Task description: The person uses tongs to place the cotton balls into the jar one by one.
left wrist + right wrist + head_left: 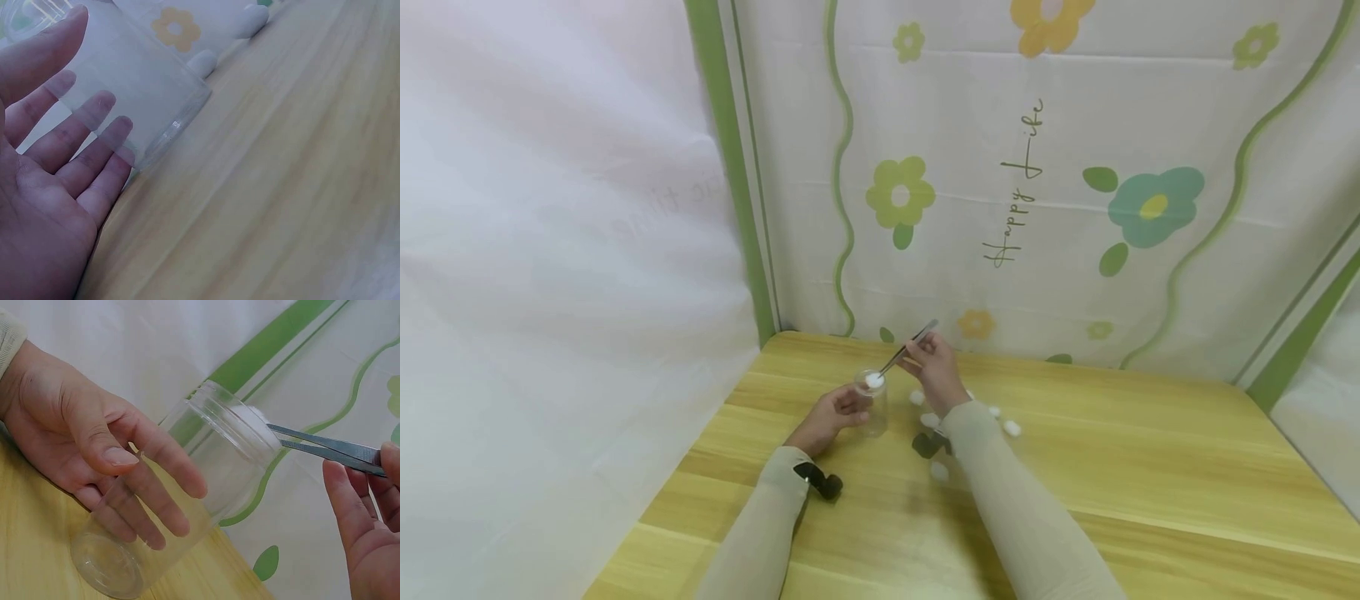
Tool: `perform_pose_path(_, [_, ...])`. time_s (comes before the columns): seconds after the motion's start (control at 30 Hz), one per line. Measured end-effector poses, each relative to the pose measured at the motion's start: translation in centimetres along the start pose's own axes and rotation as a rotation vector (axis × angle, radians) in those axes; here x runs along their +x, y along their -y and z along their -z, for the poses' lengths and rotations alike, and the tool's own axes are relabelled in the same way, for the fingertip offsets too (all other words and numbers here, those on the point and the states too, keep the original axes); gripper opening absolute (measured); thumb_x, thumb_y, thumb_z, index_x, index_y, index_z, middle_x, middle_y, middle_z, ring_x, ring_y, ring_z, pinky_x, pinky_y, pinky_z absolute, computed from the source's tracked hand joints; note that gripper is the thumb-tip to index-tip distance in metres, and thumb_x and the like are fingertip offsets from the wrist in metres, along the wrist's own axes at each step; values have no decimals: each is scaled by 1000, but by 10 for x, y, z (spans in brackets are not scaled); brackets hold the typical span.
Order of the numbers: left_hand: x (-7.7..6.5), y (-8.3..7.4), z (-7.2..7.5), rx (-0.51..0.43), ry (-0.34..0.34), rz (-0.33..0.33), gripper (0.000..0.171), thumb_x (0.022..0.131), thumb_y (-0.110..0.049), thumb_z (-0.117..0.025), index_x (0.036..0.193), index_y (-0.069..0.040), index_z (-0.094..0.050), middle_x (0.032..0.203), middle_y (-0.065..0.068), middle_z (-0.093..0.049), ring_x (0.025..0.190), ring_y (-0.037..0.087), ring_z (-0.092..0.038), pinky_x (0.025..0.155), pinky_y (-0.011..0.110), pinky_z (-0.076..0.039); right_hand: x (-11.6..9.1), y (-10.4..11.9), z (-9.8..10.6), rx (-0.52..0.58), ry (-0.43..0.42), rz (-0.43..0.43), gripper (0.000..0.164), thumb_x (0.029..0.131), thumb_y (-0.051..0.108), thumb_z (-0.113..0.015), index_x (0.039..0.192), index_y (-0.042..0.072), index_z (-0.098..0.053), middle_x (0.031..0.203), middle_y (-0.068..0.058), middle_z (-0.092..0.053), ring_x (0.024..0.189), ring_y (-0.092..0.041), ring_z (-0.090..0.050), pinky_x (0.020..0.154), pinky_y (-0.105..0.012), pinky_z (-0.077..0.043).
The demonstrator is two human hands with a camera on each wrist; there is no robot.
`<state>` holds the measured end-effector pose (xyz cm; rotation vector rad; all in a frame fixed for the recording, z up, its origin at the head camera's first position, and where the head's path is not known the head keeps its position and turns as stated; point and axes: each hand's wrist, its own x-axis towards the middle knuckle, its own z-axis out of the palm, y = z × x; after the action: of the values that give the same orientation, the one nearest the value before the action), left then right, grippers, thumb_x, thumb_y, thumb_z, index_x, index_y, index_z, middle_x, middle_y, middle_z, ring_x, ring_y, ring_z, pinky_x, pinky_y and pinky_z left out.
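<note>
A clear jar without a lid stands on the table, its mouth upward. My left hand holds it from the left, with the thumb on the near side and the fingers spread around the far side, seen through the wall in the right wrist view. From the right, my right hand pinches metal tweezers that slant down to the jar's mouth. A white cotton ball sits inside the rim, right at the tweezers' tips. The left wrist view shows the jar's lower wall beside the fingers.
Several loose cotton balls lie on the wooden table around and beyond my right forearm. A white curtain with printed flowers hangs behind the table's back edge, and another white sheet hangs at the left.
</note>
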<state>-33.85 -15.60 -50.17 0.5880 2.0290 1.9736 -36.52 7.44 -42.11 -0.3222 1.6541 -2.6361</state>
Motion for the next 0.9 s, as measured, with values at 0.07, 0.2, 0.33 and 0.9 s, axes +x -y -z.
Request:
perform_pose_path(0.07, [1, 1, 1, 8, -1, -2, 52, 94, -5, -64, 142, -6, -43, 139, 25, -48, 130, 37, -45, 108, 44, -36, -1, 1, 1, -5, -10, 4, 25, 97, 3, -57, 115, -9, -44, 107, -13, -52, 112, -35, -53, 92, -39, -51])
perform_pose_path(0.2, [2, 2, 2, 11, 16, -5, 57, 94, -6, -65, 144, -1, -39, 137, 21, -51, 129, 35, -46, 106, 42, -38, -2, 2, 1, -5, -18, 5, 29, 97, 3, -58, 117, -11, -43, 106, -13, -53, 114, -38, -52, 92, -39, -51])
perform_pose_path(0.33, [1, 0, 1, 28, 19, -20, 60, 93, -9, -66, 145, 0, -38, 137, 19, -52, 129, 33, -47, 105, 41, -39, -3, 3, 1, -7, -12, 8, 35, 98, 3, -56, 123, -14, -39, 109, -15, -52, 115, -38, -51, 93, -38, -51])
perform_pose_path(0.9, [2, 0, 2, 28, 18, -18, 62, 92, -12, -69, 145, 0, -39, 138, 22, -50, 128, 32, -48, 106, 40, -39, -5, 7, 7, -4, 7, 32, 25, 97, 4, -56, 116, -8, -44, 107, -13, -51, 103, -24, -59, 94, -38, -51])
